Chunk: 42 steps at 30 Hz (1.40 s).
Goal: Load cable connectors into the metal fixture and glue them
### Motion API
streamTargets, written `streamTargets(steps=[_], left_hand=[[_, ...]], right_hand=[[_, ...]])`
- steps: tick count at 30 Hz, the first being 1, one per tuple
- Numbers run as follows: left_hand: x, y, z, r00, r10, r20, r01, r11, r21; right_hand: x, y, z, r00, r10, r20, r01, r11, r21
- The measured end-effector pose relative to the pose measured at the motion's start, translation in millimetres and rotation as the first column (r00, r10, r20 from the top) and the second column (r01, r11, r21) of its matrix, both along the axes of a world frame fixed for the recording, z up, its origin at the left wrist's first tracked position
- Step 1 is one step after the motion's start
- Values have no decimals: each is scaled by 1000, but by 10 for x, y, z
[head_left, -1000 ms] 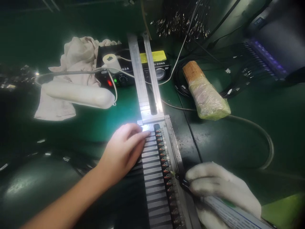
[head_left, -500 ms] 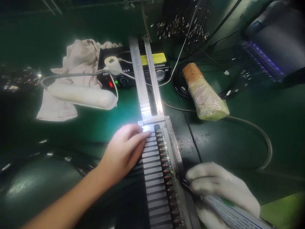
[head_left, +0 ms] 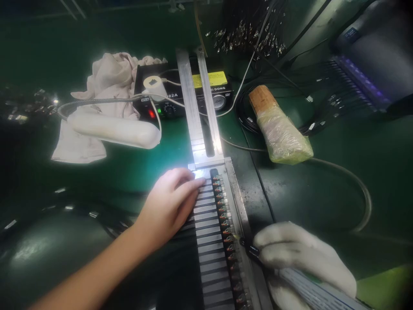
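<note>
A long slotted metal jig (head_left: 208, 230) runs from the middle of the view toward me, with a row of small wire-end connectors (head_left: 222, 202) along its right side. My left hand (head_left: 172, 202), bare, grips the jig's left edge near its upper end, fingers closed and one fingertip lying on the top slots. Part of those fingers is hidden. My right hand (head_left: 300, 254), in a white glove, is wrapped round a printed tube (head_left: 312, 286) with a black nozzle. The nozzle's thin pale tip is beside the connectors, about halfway down the row; contact cannot be made out.
Behind the jig stands a black control box (head_left: 180, 103) with lit switches. A white padded cylinder (head_left: 116, 131) and crumpled cloth (head_left: 112, 82) lie left. To the right are a plastic-wrapped wooden block (head_left: 280, 125), coiled black cables (head_left: 243, 114) and a dark device (head_left: 371, 60) with purple light.
The nozzle tip has shifted slightly toward me along the connector row, with my right hand. My left hand stays in place on the jig. The whole view has moved very slightly.
</note>
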<state>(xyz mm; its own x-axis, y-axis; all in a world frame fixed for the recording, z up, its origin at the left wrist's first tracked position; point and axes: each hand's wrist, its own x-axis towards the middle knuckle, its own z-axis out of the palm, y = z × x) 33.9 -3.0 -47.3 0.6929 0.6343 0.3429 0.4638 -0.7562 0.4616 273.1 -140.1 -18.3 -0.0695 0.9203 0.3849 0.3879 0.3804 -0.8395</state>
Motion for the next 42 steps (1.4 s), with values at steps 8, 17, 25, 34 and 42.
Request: streamTargets(steps=[8,17,25,34,42], left_hand=[[5,15,-18,1000,7,-2,-7,1000,-4],[3,7,3,1000,1,-2,-1,1000,-5],[17,9,-9,1000,5,-3,-5,1000,-6],[3,7,9,1000,0,-5,0,1000,7],[11,4,12,1000,2,-2,-2,1000,8]], right_hand=[[59,22,-17,998,59,6,-59,998,3],[43,48,29,999,40,25,-40,999,5],[65,48,23,998,58,19,-58,998,23],[33,-7,22,999,27,24,-27,1000,10],[64,35,26,997,64,48,-65,998,24]])
